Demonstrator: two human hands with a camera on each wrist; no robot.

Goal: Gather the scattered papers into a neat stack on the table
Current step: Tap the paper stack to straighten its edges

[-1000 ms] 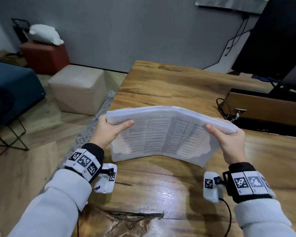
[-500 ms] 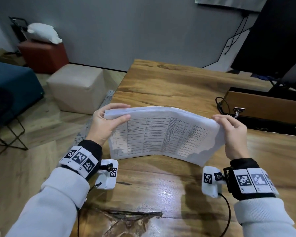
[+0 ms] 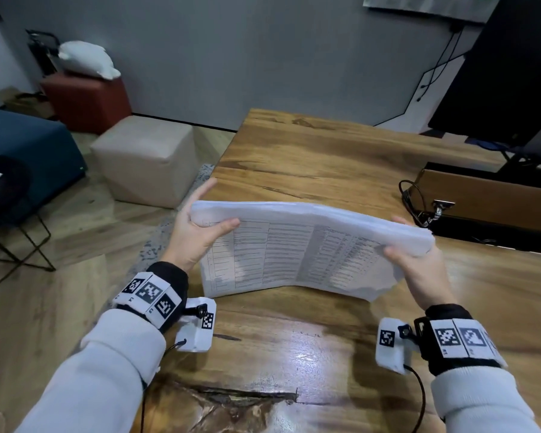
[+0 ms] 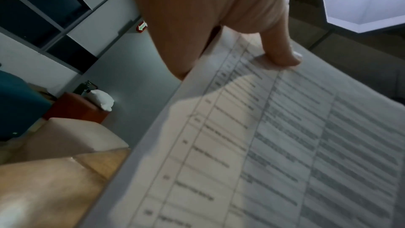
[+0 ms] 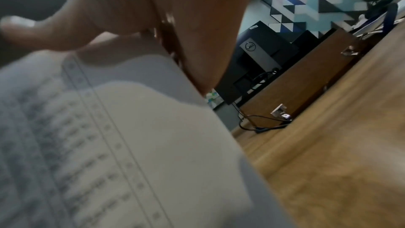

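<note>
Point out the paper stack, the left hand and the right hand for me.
paper stack (image 3: 294,254): head view, middle of the printed top sheet.
left hand (image 3: 194,242): head view, back of the hand.
right hand (image 3: 419,270): head view, back of the hand.

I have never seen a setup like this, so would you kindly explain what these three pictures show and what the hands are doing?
No machine here: a person wears three cameras. The head view looks down at a wooden table. Each wrist carries a small white camera, which gives the two close-up views along the hands. The left hand and the right hand grip opposite ends of a stack of papers printed with tables, standing it on its lower edge on the table. At the right of the table lie a wooden box and a black cable.
</note>
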